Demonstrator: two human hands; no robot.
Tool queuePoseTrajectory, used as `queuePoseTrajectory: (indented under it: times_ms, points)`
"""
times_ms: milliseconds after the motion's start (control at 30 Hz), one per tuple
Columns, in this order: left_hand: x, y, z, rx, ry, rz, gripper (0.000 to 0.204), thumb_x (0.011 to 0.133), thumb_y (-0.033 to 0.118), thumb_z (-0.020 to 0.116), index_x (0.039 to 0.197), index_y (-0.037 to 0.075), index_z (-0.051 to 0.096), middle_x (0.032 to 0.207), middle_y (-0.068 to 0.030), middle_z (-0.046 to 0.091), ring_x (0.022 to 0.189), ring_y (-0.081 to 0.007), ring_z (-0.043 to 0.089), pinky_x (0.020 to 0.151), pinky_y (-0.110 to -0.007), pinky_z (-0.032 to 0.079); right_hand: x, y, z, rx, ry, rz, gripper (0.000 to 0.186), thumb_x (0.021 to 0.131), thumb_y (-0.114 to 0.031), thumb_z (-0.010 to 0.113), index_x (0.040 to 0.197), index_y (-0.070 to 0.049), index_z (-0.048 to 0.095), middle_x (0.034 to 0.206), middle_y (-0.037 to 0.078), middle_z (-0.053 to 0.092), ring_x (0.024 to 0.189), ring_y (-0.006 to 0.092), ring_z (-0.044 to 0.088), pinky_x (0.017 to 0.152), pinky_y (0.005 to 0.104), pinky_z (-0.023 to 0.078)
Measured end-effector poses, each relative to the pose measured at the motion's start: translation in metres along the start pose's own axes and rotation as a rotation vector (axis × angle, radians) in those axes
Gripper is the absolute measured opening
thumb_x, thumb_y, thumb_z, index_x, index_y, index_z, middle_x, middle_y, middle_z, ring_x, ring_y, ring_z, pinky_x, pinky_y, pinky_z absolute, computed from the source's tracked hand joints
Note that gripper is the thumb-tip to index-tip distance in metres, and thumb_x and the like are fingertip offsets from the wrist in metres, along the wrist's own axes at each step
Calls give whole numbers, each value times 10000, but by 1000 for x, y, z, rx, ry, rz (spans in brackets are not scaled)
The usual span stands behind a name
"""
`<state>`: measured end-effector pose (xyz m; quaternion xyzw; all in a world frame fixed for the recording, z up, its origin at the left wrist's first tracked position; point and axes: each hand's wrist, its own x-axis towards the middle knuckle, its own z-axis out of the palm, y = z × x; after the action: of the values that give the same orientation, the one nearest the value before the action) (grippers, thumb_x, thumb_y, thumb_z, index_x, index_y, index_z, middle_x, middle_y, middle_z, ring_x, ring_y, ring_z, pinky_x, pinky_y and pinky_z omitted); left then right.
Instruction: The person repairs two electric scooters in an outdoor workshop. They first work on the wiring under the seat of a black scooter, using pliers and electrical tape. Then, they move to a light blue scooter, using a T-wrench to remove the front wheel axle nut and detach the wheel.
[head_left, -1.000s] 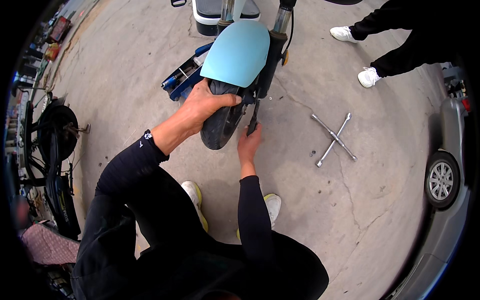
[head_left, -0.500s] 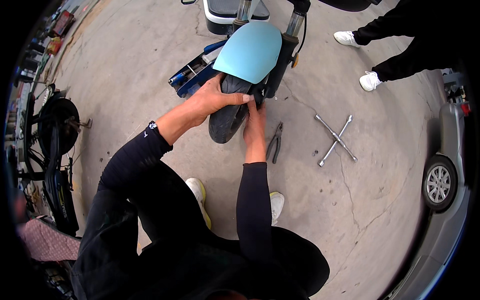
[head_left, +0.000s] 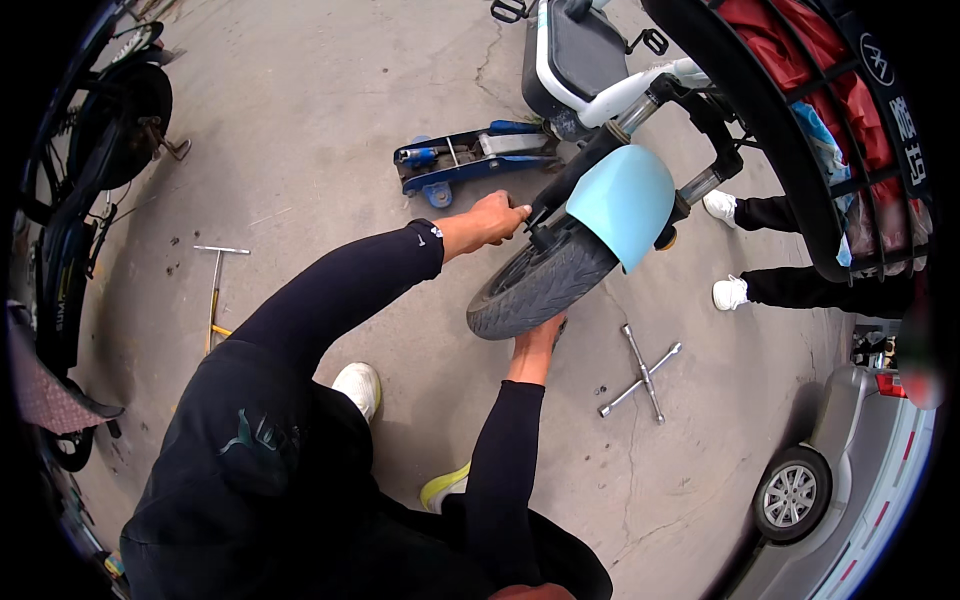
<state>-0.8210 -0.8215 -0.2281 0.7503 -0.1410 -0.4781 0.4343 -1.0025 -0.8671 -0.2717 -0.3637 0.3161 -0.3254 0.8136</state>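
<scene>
The front wheel [head_left: 555, 285] of a scooter-like electric bike, with a black tyre, sits turned to one side between the fork legs. A light blue mudguard [head_left: 622, 200] covers its upper part. My left hand [head_left: 490, 220] is closed at the lower end of the near fork leg [head_left: 575, 180], by the wheel's hub; what its fingers pinch is hidden. My right hand [head_left: 538, 345] reaches under the tyre from the other side, its fingers mostly out of sight behind the rubber.
A blue floor jack [head_left: 470, 158] stands beyond my left hand. On the concrete lie a cross-shaped lug wrench [head_left: 643, 381] and a T-handle wrench [head_left: 215, 290]. A person's white shoes [head_left: 730, 292], a grey car [head_left: 850, 450] and a basket [head_left: 840, 130] holding red material are at the right.
The wheel and fork have turned, so the wheel's side now faces left. My left hand has left the tyre's top for the fork end; my right hand has moved beneath the tyre.
</scene>
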Motion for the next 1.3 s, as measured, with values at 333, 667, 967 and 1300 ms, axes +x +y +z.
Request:
queuePoseTrajectory:
  times_ms: [333, 667, 967, 1300]
  points:
    - [4, -2, 12, -161, -73, 40, 449, 1024, 351, 489, 1020, -94, 553, 1001, -169, 610, 754, -252, 729, 614, -340, 606, 6, -14, 15, -131, 52, -47, 299, 1005, -257, 529, 1197, -31, 563, 989, 51, 630, 814, 162, 635, 675, 305, 536]
    - [23, -90, -163, -369, 255, 50, 440, 1056, 361, 375, 1238, -37, 421, 1084, -159, 613, 920, -230, 697, 813, -342, 601, 8, -14, 18, -100, 141, 34, 279, 1000, -215, 505, 1145, 11, 584, 946, 99, 658, 749, 208, 661, 622, 331, 553]
    - [41, -137, -25, 780, -314, 385, 300, 881, 192, 626, 1049, -50, 568, 969, -275, 662, 974, -460, 622, 822, -488, 489, -12, 10, -6, -105, 105, 61, 304, 993, -228, 531, 1188, 1, 573, 990, 91, 658, 799, 197, 659, 664, 322, 552]
    - [51, -118, -6, 329, -173, 508, 416, 966, 168, 551, 1335, -17, 500, 1141, -200, 626, 1044, -314, 626, 865, -426, 512, -25, 20, -19, -81, 106, 78, 343, 985, -242, 559, 1236, -9, 561, 1038, 82, 658, 854, 186, 657, 711, 312, 551]
